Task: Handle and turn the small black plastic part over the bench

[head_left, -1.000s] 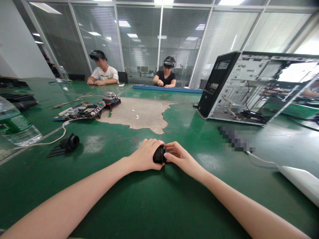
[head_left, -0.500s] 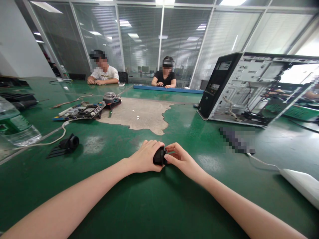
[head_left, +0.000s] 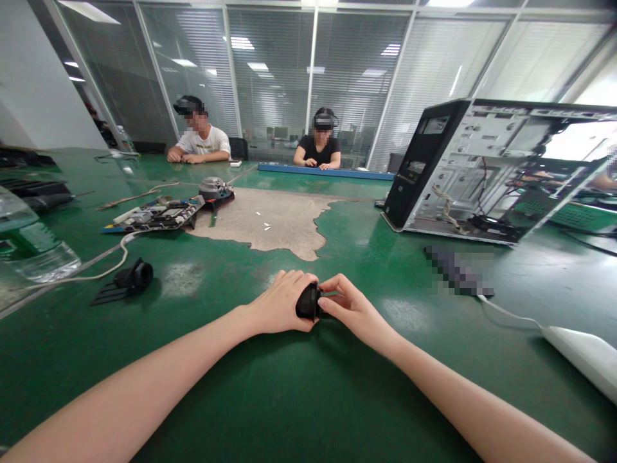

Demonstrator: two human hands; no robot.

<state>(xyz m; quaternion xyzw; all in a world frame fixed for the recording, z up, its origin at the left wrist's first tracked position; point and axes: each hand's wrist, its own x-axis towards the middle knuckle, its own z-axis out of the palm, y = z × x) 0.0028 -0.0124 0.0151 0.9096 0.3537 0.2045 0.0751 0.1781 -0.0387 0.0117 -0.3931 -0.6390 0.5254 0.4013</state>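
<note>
Through the head camera I see two bare forearms reaching in from the bottom corners and meeting near the middle of a green tabletop. The left hand is curled around a small, rounded black plastic part, fingers over the top and thumb beneath. The right hand grips the right-hand end of the same part between thumb and fingertips. Fingers hide much of it, so I cannot tell exactly what it is or whether it touches the surface below. Well to the left lies a black bracket with a round opening and several prongs. Beyond that bracket sits a circuit board, and just behind its right end is a silvery round component on a dark base. A clear plastic bottle with a green label stands at the left edge. Ahead of the hands, the green covering gives way to a ragged beige patch. On the right stands an open computer case, black-fronted, with loose wires inside; nearer me is a white box with a cable. Two people sit across the far side.
</note>
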